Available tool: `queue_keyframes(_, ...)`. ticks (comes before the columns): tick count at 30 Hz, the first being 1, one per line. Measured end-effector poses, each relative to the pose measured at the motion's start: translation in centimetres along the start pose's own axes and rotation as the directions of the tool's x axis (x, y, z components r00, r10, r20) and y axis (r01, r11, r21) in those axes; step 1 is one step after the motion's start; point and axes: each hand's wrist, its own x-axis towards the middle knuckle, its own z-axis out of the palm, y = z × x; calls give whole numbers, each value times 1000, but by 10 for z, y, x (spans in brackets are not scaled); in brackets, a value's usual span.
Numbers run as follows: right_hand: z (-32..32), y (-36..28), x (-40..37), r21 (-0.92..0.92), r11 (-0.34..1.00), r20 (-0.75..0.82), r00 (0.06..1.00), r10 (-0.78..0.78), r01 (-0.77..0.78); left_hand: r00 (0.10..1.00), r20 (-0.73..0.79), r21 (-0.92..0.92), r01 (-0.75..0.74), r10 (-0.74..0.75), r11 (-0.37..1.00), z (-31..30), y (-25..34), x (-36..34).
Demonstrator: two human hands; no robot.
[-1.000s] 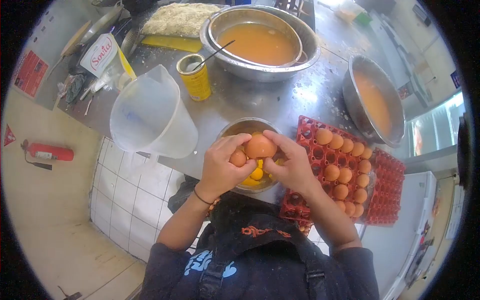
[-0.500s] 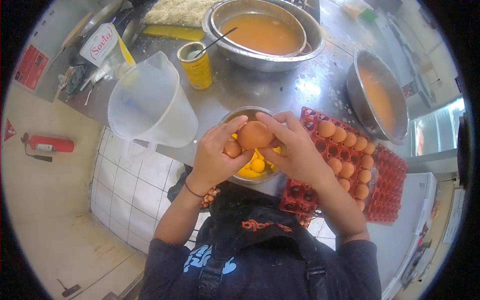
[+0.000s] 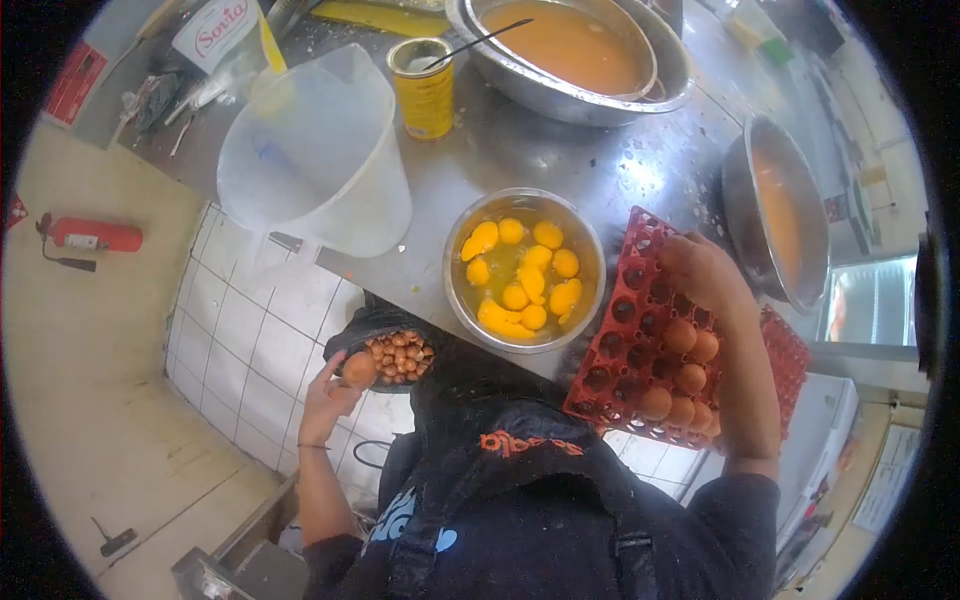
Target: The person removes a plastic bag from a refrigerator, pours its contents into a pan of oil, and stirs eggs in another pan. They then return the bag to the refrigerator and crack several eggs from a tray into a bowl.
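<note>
My left hand (image 3: 328, 400) is low at the left, its fingers closed round an eggshell (image 3: 359, 369) beside a black bag (image 3: 372, 316) full of broken shells (image 3: 402, 356). My right hand (image 3: 703, 272) reaches over the upper part of the red egg tray (image 3: 612, 345); its fingertips are hidden, so what they touch cannot be made out. Several brown eggs (image 3: 681, 336) sit in the tray below that hand. Between the hands, a steel bowl (image 3: 452, 282) holds several yolks (image 3: 533, 284) in clear egg white.
A clear plastic jug (image 3: 375, 205) stands left of the bowl, with a yellow can (image 3: 427, 105) behind it. Large steel bowls of orange liquid stand at the back (image 3: 640, 112) and right (image 3: 738, 190). A fire extinguisher (image 3: 98, 235) hangs on the left wall.
My hands have parted from above the bowl. The left has moved down to the bag with a shell, the right over to the tray. The bowl of yolks is now uncovered, and the view has shifted.
</note>
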Motion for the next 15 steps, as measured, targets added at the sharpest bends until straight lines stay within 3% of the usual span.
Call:
queue_keyframes(1, 4, 2, 3, -16, 1000, 33, 999, -10, 10, 980, -78, 68, 188, -183, 980, -10, -29, 5)
queue_keyframes(3, 4, -4, 4, -44, 998, -4, 999, 37, -37, 881, -437, 393, 369, -183, 842, -19, -83, 16)
queue_keyframes(6, -4, -8, -4, 61, 996, -101, 992, 70, -64, 915, -223, -6, 344, -336, 939, -28, -65, 9)
queue_keyframes(7, -7, -9, -7, 117, 992, -136, 988, 70, -54, 967, -126, -96, 211, -222, 973, -26, -52, 3)
queue_keyframes(8, -10, -13, -11, 334, 940, -159, 980, 124, -64, 995, -52, -255, 73, -89, 964, -9, -17, -8)
queue_keyframes(9, -13, -20, -17, 535, 842, -168, 969, 179, -63, 998, -5, -414, -55, 59, 909, 14, 21, -22)
queue_keyframes(10, -14, -29, -22, 713, 700, -163, 958, 238, -52, 983, 62, -396, -136, 174, 908, 33, 54, -33)
queue_keyframes(13, -14, -90, -28, 780, 566, -381, 920, 90, 267, 875, 293, -283, -306, 386, 909, 82, 128, -37)
queue_keyframes(15, -13, -118, -28, 652, 626, -543, 840, -9, 428, 818, 226, -412, -411, 528, 813, 133, 157, -27)
